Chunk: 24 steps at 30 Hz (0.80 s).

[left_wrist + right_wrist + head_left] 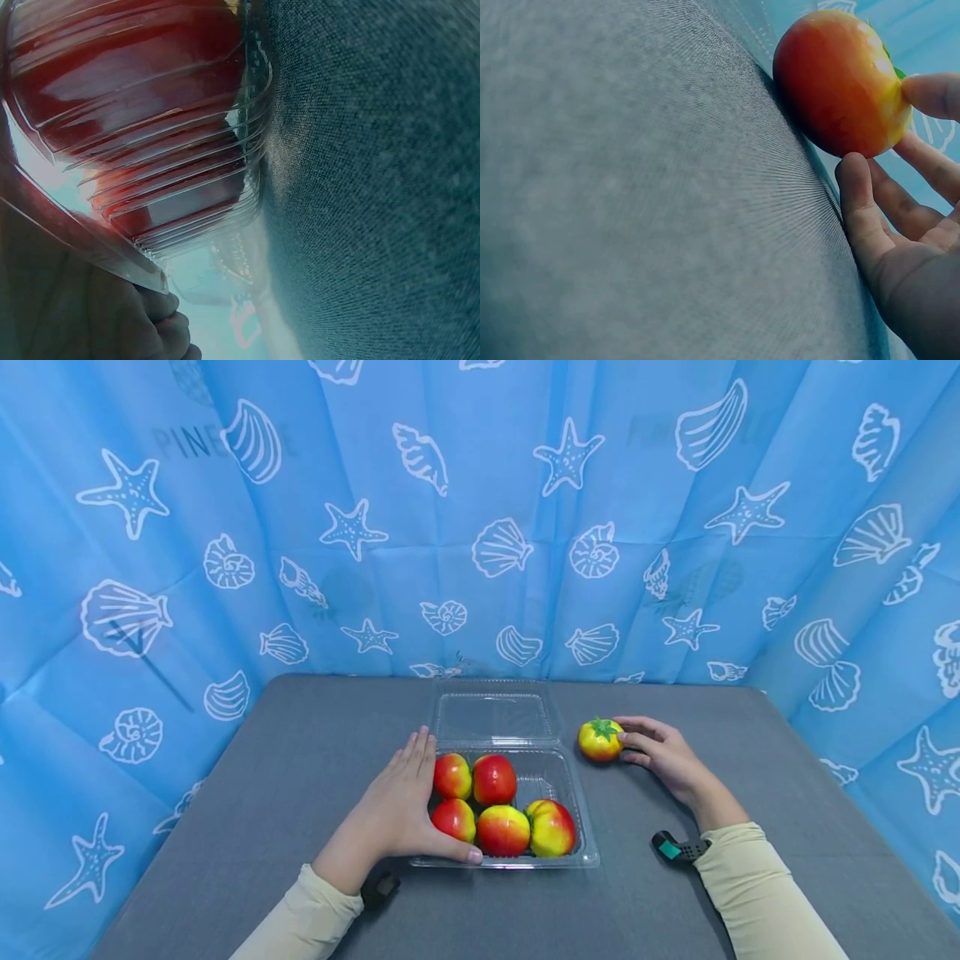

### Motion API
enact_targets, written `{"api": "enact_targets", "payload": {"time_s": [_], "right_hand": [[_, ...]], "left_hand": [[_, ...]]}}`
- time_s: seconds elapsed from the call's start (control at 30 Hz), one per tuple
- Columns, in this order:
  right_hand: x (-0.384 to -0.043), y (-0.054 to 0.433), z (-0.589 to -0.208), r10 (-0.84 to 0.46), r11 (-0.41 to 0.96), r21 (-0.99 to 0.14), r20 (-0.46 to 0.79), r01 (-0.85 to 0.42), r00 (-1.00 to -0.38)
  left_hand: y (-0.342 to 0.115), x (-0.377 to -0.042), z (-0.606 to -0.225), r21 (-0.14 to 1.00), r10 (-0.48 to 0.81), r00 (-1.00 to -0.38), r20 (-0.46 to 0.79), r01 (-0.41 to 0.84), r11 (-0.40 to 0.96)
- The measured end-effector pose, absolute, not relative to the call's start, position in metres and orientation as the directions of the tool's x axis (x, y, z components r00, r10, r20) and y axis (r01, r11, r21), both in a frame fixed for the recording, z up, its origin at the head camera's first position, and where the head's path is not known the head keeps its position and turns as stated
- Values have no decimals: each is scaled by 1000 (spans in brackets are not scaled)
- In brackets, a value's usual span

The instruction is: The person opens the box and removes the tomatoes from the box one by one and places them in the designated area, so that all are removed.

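Note:
A clear plastic clamshell box (581, 852) sits on the table with its lid folded back, holding several red-and-yellow fruits (504, 832). My left hand (397, 810) rests against the box's left side, fingers straight along that edge and thumb over the front rim. In the left wrist view the ribbed box wall (187, 187) shows red fruit behind it. To the right of the box, my right hand (667, 762) pinches a yellow-and-red tomato (597, 742) with a green leafy top. Its thumb and a fingertip touch the tomato in the right wrist view.
The clear lid (491, 717) lies toward the back of the grey cloth-covered table (300, 777). A blue curtain (480, 593) with shell and starfish prints hangs behind and at both sides. Dark straps (678, 847) are on the wrists.

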State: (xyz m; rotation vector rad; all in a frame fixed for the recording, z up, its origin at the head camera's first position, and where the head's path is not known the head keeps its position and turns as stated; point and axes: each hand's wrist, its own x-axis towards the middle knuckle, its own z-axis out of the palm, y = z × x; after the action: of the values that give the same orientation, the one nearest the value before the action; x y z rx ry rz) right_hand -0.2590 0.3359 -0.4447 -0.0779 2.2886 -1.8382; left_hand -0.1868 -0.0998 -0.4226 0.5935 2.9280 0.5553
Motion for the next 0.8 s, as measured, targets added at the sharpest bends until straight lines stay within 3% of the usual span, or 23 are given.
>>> {"api": "enact_targets", "payload": {"time_s": [0.8], "right_hand": [[-259,337,-445,-151,212,-972,-134,100,-980]], "left_hand": [[-100,-187,-425,376,394,-919,-32,354,856]]}}
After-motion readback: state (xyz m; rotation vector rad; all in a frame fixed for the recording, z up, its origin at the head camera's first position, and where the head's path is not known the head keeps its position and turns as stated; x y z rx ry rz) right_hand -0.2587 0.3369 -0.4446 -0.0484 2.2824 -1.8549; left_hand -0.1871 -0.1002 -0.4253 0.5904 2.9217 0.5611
